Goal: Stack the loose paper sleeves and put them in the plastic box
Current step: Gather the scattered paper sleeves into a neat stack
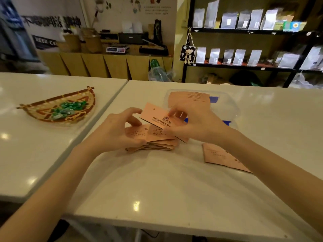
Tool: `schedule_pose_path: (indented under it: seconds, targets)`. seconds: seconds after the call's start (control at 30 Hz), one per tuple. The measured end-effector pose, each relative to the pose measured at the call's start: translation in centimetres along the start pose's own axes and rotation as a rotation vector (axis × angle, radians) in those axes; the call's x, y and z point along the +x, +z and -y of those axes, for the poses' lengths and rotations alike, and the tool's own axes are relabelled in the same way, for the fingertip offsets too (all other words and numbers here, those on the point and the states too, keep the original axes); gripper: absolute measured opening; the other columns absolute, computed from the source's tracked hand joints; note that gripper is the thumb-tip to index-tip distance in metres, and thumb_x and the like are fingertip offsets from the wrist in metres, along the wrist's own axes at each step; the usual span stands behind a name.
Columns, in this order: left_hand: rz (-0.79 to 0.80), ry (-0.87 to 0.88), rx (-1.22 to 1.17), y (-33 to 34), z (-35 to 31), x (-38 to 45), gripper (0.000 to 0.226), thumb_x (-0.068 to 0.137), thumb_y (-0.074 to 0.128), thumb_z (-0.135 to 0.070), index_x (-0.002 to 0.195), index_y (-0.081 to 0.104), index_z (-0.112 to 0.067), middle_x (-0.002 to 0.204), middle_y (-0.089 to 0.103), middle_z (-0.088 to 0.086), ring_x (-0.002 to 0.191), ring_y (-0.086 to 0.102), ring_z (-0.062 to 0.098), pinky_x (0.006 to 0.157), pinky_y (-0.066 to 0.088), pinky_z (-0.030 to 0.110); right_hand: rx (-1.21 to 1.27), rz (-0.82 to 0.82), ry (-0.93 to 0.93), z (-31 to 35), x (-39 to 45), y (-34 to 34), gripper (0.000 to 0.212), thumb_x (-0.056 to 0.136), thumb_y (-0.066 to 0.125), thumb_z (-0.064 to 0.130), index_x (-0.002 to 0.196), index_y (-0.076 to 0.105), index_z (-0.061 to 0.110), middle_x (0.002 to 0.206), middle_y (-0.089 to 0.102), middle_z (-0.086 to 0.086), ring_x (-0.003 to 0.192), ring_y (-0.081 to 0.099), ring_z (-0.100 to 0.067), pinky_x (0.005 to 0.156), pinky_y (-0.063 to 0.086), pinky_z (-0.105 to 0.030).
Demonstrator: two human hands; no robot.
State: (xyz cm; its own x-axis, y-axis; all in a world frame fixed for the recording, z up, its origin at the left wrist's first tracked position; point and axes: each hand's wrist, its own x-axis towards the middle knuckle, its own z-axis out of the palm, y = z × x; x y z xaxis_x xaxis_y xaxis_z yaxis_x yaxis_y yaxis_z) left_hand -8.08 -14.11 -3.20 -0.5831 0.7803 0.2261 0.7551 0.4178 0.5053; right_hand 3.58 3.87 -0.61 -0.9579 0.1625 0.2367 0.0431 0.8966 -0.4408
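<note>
A fanned pile of pink paper sleeves (157, 142) lies on the white table, and my left hand (118, 130) grips its left side. My right hand (195, 124) pinches a single pink sleeve (155, 116) with dark print, held tilted just above the pile. Two more sleeves (220, 157) lie flat to the right, partly under my right forearm. The clear plastic box (229, 103) with blue clips sits just behind my hands, with pink sleeves (188, 99) inside it.
A woven basket (57, 109) of green wrapped sweets rests on the adjoining white table (26, 154) to the left. A narrow gap runs between the two tables. Shelves with silver pouches (244, 56) and a wooden counter stand behind.
</note>
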Motion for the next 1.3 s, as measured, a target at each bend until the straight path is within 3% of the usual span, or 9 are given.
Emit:
schedule_pose_path:
  seconds: [0.17,0.37,0.63,0.8,0.97,1.13,1.2,1.3]
  targets:
    - [0.020,-0.020,-0.008,0.3,0.7,0.1,0.087,0.060,0.074,-0.042,0.133,0.030,-0.028,0.124,0.058,-0.002,0.101,0.049,0.008,0.074,0.037,0.013,-0.041,0.041,0.030,0.9,1.2,2.0,0.052,0.068,0.064,0.056,0.111,0.054,0.028,0.110,0.058,0.002,0.091,0.053,-0.015,0.073,0.051,-0.029]
    - [0.064,-0.160,-0.013,0.4,1.2,0.1,0.098,0.060,0.073,-0.046,0.138,0.016,-0.031,0.133,0.050,-0.002,0.116,0.047,0.017,0.093,0.042,0.031,-0.117,0.140,-0.026,0.7,1.8,2.8,0.051,0.071,0.061,0.055,0.113,0.055,0.026,0.113,0.059,0.001,0.093,0.052,-0.014,0.080,0.052,-0.033]
    - [0.111,-0.112,0.118,-0.2,-0.3,0.5,0.075,0.064,0.071,-0.046,0.129,0.038,-0.029,0.139,0.041,-0.005,0.125,0.037,0.014,0.098,0.034,0.027,-0.149,0.170,-0.066,0.0,1.5,2.8,0.053,0.073,0.056,0.058,0.116,0.054,0.027,0.115,0.057,0.003,0.100,0.050,-0.012,0.083,0.050,-0.034]
    - [0.072,0.006,0.192,-0.2,-2.9,1.5,0.062,0.064,0.066,-0.054,0.119,0.050,-0.031,0.131,0.048,-0.006,0.121,0.040,0.012,0.101,0.033,0.031,-0.096,0.151,-0.052,-0.9,0.5,0.6,0.046,0.075,0.058,0.050,0.115,0.054,0.027,0.118,0.058,0.006,0.104,0.050,-0.012,0.084,0.045,-0.029]
    - [0.114,0.193,0.181,1.4,-7.0,2.3,0.056,0.066,0.057,-0.054,0.117,0.053,-0.031,0.125,0.054,-0.008,0.114,0.044,0.011,0.095,0.036,0.029,-0.009,0.123,-0.003,-3.2,-1.9,-2.5,0.038,0.072,0.064,0.047,0.103,0.061,0.024,0.100,0.060,0.009,0.088,0.053,-0.004,0.074,0.045,-0.019]
    - [0.244,0.324,0.121,4.2,-10.8,3.3,0.055,0.069,0.062,-0.053,0.117,0.053,-0.030,0.122,0.058,-0.010,0.109,0.049,0.008,0.093,0.043,0.032,-0.012,0.095,0.144,-6.4,-5.0,-5.0,0.038,0.070,0.069,0.042,0.103,0.062,0.025,0.103,0.064,0.006,0.090,0.056,-0.004,0.070,0.045,-0.015]
    - [0.310,0.353,0.152,5.8,-11.8,3.8,0.054,0.071,0.063,-0.049,0.121,0.050,-0.031,0.126,0.055,-0.011,0.112,0.047,0.007,0.094,0.042,0.027,-0.018,0.121,0.213,-7.4,-6.5,-5.7,0.039,0.069,0.069,0.043,0.104,0.060,0.027,0.104,0.062,0.008,0.092,0.055,-0.004,0.070,0.042,-0.014]
    - [0.401,0.353,0.204,8.1,-12.5,4.4,0.056,0.072,0.063,-0.048,0.123,0.045,-0.032,0.130,0.049,-0.010,0.117,0.043,0.009,0.097,0.041,0.032,-0.036,0.198,0.291,-8.6,-8.6,-5.9,0.043,0.070,0.069,0.043,0.109,0.057,0.029,0.107,0.057,0.010,0.097,0.051,-0.006,0.075,0.041,-0.014]
